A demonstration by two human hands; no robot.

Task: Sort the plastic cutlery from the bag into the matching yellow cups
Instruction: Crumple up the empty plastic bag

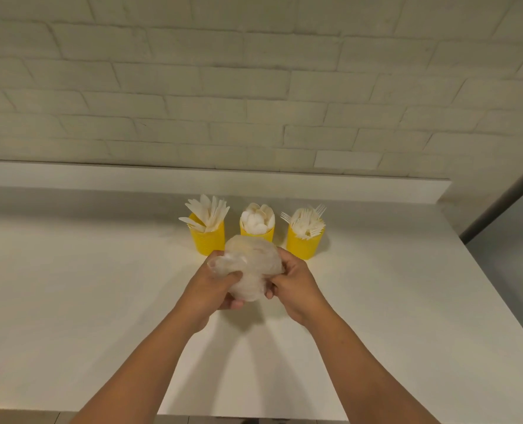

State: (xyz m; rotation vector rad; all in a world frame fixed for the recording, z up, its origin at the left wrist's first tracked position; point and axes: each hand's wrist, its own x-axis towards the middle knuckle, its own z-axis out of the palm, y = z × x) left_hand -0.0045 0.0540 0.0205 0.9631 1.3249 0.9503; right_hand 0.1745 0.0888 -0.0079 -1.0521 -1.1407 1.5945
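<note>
Both hands hold a crumpled clear plastic bag [249, 267] above the white table, just in front of the cups. My left hand [214, 287] grips its left side with the thumb pressed into the plastic. My right hand [293, 283] grips its right side, fingers curled. I see no cutlery inside the bunched bag. Three yellow cups stand in a row behind it: the left cup [209, 240] holds white knives, the middle cup [267, 231], partly hidden by the bag, holds white spoons, and the right cup [304, 244] holds white forks.
The white table [85, 286] runs to a raised white ledge [101, 175] below a painted brick wall [254, 87]. The table's right edge falls away near a grey floor strip [511, 234]. Its front edge lies under my forearms.
</note>
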